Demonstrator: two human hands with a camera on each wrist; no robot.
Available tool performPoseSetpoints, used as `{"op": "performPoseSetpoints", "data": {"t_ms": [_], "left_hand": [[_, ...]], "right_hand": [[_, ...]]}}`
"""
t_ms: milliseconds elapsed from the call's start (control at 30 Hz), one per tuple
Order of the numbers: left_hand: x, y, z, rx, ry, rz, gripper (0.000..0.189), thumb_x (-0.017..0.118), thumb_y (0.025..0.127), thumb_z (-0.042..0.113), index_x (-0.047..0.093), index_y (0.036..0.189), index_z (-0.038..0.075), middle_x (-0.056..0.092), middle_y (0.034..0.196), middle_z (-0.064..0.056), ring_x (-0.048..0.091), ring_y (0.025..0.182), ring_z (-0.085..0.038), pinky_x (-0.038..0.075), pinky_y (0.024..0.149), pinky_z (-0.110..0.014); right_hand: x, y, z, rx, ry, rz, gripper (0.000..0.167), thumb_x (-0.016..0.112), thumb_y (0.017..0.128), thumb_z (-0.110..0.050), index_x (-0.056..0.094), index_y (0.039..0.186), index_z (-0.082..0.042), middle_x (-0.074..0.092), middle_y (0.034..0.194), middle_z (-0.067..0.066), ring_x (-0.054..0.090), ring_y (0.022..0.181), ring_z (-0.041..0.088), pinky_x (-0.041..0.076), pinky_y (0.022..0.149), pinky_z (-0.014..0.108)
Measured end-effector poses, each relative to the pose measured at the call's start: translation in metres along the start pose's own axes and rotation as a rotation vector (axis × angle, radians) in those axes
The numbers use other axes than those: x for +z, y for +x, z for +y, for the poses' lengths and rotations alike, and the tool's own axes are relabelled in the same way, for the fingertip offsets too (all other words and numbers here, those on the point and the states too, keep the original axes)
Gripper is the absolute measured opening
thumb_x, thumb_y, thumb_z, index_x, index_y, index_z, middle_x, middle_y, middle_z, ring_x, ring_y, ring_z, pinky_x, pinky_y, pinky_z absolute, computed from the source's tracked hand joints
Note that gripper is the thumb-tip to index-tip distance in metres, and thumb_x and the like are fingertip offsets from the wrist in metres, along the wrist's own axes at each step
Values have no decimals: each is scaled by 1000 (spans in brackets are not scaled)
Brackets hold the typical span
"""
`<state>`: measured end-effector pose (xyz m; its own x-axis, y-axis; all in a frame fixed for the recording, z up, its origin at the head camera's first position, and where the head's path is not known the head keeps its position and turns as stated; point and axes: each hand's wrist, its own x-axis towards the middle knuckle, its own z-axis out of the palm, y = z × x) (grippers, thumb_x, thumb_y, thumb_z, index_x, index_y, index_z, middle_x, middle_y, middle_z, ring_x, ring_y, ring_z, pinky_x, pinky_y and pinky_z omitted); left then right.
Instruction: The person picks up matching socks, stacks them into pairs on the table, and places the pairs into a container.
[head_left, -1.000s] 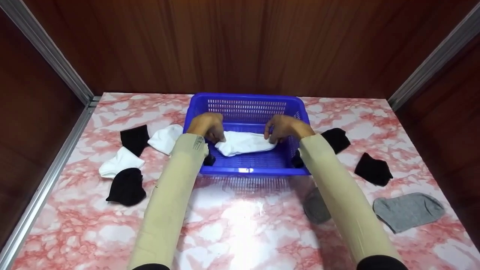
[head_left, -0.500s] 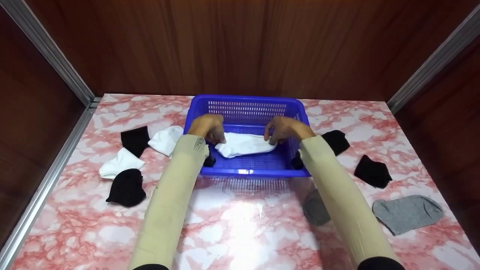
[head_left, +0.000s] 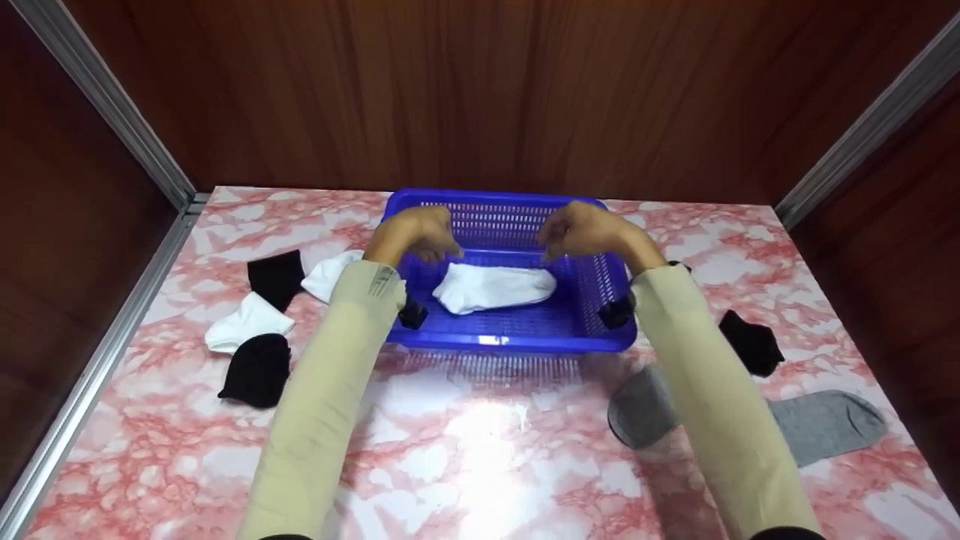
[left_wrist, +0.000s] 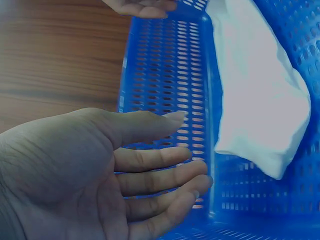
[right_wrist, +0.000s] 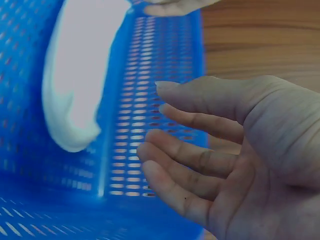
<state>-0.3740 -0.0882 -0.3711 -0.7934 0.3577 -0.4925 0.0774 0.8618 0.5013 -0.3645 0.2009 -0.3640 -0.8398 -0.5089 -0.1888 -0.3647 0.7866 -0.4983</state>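
A white sock lies flat on the floor of the blue plastic basket, its length running left to right. Above the basket's left part is my left hand, fingers relaxed and holding nothing. Over the right part hovers my right hand, also without anything in it. In the left wrist view, the sock lies beyond the loosely bent fingers. The right wrist view shows the sock apart from my parted fingers.
Left of the basket lie a black sock, two white ones, one of them nearer, and another black sock. To the right are a black sock and grey socks, partly behind my sleeve. A wooden panel stands behind the basket.
Both hands have let go of the white sock, risen and moved apart. The sock stays in the basket. My right forearm has shifted right, now covering most of one black sock.
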Motion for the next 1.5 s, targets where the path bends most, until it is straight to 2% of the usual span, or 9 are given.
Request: {"op": "performPoseSetpoints", "data": {"t_ms": [133,267,367,500,600,700,833,1100,1500], "left_hand": [[-1,-15,1,92,84,151,33,69,99,28,74,110,-2,64,85,-1,63,81,-16,56,77,-29],[-1,-28,-2,176,140,306,30,66,98,26,76,111,0,72,101,-10,62,95,-23,56,92,-41],[-2,-38,-7,225,99,402,31,64,97,22,74,116,-1,75,114,-19,65,106,-30,54,101,-47],[-3,-55,-15,268,30,525,31,62,99,18,71,120,-2,74,114,-21,65,109,-34,53,101,-48],[-3,-66,-23,290,-11,607,30,60,99,16,71,121,-1,74,113,-19,65,107,-32,52,99,-47],[-3,-75,-34,305,-52,689,28,60,99,14,71,120,-2,75,114,-19,68,105,-33,54,98,-47],[-2,-82,-51,303,-120,788,27,60,101,12,70,120,-3,75,114,-22,72,104,-36,57,96,-48],[5,-90,-95,246,-182,828,28,60,101,11,69,123,-4,73,117,-25,71,110,-40,55,99,-51],[26,-111,-165,105,-159,792,35,61,100,13,65,129,-6,68,129,-30,66,120,-46,51,105,-58]], "right_hand": [[-9,-10,-1,-18,16,63,23,83,87,-16,78,107,-4,79,98,12,65,80,9,52,73,22],[-13,-21,-1,-11,21,149,25,82,86,-14,77,108,-3,80,101,15,67,83,7,52,75,19],[-13,-31,-1,-15,13,216,25,82,86,-13,77,109,-3,79,100,15,65,82,6,50,76,18],[-12,-44,0,-18,8,298,24,79,89,-13,75,110,-1,76,99,17,67,86,17,52,78,26],[-7,-52,4,-11,0,358,28,76,91,-13,73,114,1,74,110,22,70,100,33,57,88,43],[3,-57,12,-8,-17,421,35,74,92,-14,70,122,4,70,127,26,65,120,43,51,105,57],[21,-59,23,-5,-34,484,53,72,94,-15,58,140,8,57,146,31,52,140,47,38,121,59],[47,-63,38,71,-66,480,78,62,98,-17,25,159,15,19,169,36,21,159,50,20,131,60],[60,-64,36,86,-12,448,75,50,95,-4,16,158,19,8,169,39,17,159,51,20,131,57]]}}
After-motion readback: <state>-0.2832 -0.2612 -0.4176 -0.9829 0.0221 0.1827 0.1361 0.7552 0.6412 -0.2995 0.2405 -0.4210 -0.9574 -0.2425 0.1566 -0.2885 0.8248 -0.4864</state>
